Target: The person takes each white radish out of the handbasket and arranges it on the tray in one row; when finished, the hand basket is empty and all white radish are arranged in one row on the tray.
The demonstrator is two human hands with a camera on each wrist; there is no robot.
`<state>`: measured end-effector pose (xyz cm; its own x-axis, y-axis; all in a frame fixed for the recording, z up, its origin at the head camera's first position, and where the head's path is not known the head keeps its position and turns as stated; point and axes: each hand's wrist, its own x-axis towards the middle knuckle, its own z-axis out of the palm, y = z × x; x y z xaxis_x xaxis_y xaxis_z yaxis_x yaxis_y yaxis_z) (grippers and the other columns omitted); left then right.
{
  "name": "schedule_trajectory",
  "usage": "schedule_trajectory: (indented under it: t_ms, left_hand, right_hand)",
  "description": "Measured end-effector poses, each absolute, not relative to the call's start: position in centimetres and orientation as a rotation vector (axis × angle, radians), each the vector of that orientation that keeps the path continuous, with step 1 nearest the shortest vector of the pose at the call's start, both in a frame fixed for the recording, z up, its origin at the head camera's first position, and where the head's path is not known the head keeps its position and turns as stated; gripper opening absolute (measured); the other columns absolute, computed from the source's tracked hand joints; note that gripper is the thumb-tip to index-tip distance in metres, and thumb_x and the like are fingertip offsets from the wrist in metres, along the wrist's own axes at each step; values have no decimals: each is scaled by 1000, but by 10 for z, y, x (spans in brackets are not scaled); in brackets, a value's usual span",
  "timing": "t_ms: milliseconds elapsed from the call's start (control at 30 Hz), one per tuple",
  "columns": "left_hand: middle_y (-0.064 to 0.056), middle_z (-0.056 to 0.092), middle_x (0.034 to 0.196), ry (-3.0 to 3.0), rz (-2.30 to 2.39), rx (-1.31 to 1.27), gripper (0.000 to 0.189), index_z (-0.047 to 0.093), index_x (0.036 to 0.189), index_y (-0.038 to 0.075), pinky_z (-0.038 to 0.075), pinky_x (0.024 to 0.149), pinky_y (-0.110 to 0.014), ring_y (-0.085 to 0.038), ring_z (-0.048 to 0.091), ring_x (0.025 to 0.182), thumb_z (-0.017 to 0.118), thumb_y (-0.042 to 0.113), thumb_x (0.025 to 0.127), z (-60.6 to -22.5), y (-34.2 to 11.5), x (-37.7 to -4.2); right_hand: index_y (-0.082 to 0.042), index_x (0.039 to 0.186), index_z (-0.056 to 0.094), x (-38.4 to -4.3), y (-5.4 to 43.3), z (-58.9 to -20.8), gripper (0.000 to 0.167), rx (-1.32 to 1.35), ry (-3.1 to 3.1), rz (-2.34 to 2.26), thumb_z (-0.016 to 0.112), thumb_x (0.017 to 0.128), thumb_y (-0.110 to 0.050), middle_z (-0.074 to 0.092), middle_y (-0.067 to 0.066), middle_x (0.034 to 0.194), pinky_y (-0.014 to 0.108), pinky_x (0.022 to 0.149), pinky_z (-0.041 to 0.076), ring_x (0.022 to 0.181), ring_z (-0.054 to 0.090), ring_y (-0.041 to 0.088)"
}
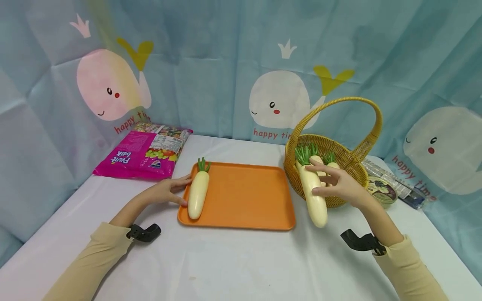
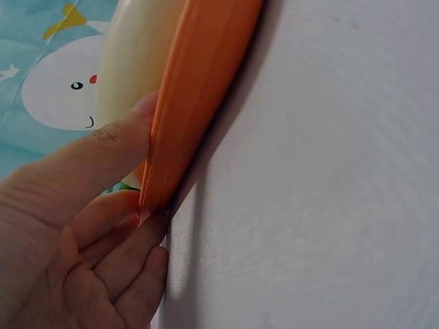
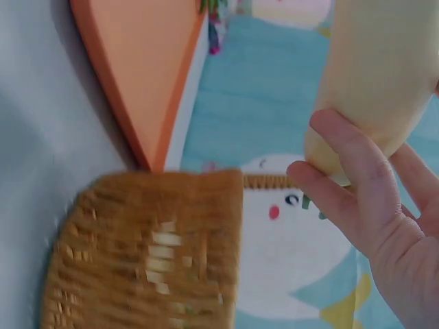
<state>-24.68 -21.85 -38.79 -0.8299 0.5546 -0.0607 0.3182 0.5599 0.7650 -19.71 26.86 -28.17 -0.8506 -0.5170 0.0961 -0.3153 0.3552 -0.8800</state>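
A white radish (image 1: 314, 196) with green leaves hangs tilted in front of the basket, gripped by my right hand (image 1: 340, 186) between thumb and fingers. In the right wrist view, the fingers (image 3: 370, 175) lie against the pale radish (image 3: 381, 75). My left hand (image 1: 167, 192) holds the left edge of the orange tray (image 1: 244, 196). Its thumb (image 2: 113, 147) is on the rim in the left wrist view, with the other fingers curled at the outer side. Another white radish (image 1: 198, 194) lies along the tray's left side, leaves toward the back.
A wicker basket (image 1: 348, 169) with a tall handle stands at the right, holding more radishes (image 1: 333, 164). Beside it are a round tub (image 1: 382, 190) and a flat clear package (image 1: 399, 184). A pink fruit bag (image 1: 144, 150) lies at the back left, before a blue curtain (image 1: 211, 83).
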Motion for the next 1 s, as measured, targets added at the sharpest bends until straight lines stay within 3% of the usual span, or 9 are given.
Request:
schedule_trajectory:
  t_ms: [67, 233, 567, 767, 1000]
  left_hand:
    - [-22, 19, 142, 2497, 1139, 738, 81, 34, 135, -2, 24, 99, -49, -38, 21, 127, 73, 32, 73, -386, -218, -248]
    - [-23, 19, 142, 2507, 1135, 760, 82, 34, 135, -3, 23, 99, -50, -39, 20, 127, 74, 31, 73, -382, -218, -249]
    - [-19, 18, 143, 2467, 1151, 730, 81, 33, 136, -2, 21, 101, -49, -36, 18, 129, 74, 30, 73, -389, -220, -249]
    - [-20, 19, 143, 2490, 1149, 729, 81, 34, 136, -1, 19, 100, -52, -37, 17, 129, 73, 32, 73, -388, -219, -247]
    - [-22, 19, 142, 2486, 1156, 759, 79, 34, 135, -3, 24, 99, -49, -37, 19, 128, 73, 29, 74, -388, -220, -248]
  right_hand:
    - [-1, 131, 44, -197, 263, -284, 59, -752, 2414, -1482, 69, 78, -5, 14, 12, 147, 32, 82, 47, 119, 36, 38]
    - [-10, 131, 46, -207, 242, -285, 59, -736, 2428, -1471, 71, 78, -14, 16, 2, 147, 36, 88, 42, 121, 37, 32]
    - [-12, 127, 52, -236, 174, -310, 61, -867, 2531, -1330, 76, 72, -23, 24, 3, 144, 41, 93, 38, 119, 40, 26]
    - [-14, 127, 52, -250, 130, -319, 60, -881, 2473, -1276, 75, 73, -27, 22, 3, 145, 33, 75, 50, 115, 45, 31]
    - [-13, 127, 52, -260, 97, -331, 60, -862, 2476, -1204, 74, 74, -30, 24, 3, 145, 27, 67, 51, 111, 48, 28]
